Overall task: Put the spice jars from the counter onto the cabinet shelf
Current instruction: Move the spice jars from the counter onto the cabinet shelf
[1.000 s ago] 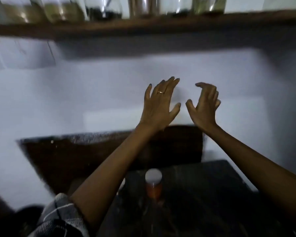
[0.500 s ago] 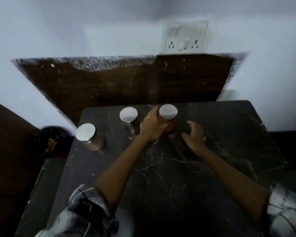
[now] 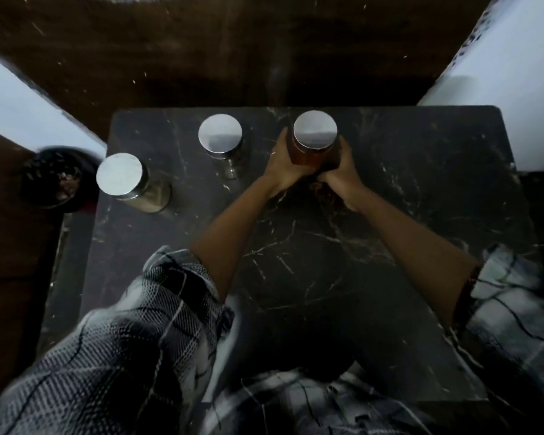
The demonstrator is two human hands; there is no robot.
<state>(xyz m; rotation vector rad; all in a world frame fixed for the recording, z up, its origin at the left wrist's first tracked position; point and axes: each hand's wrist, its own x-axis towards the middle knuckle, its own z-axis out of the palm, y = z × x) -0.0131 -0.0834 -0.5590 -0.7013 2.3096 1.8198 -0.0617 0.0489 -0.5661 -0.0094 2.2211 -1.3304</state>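
Three glass spice jars with silver lids stand on the black marble counter [image 3: 327, 262]. The right one, an orange-brown jar [image 3: 314, 142], is clasped from both sides: my left hand [image 3: 280, 166] wraps its left wall, my right hand [image 3: 343, 171] its right wall. It rests on the counter near the back edge. A clear jar [image 3: 221, 138] stands a little to its left. A jar with pale contents [image 3: 124, 180] stands at the counter's left edge. The cabinet shelf is out of view.
A dark brown backsplash panel [image 3: 233, 51] rises behind the counter. White walls flank it at left and right. A dark round bowl-like object [image 3: 55, 180] sits off the counter's left side. My plaid sleeves fill the bottom of the view.
My view has dropped from the shelf to the counter. Both hands came down from in front of the wall and closed around the orange-brown jar.
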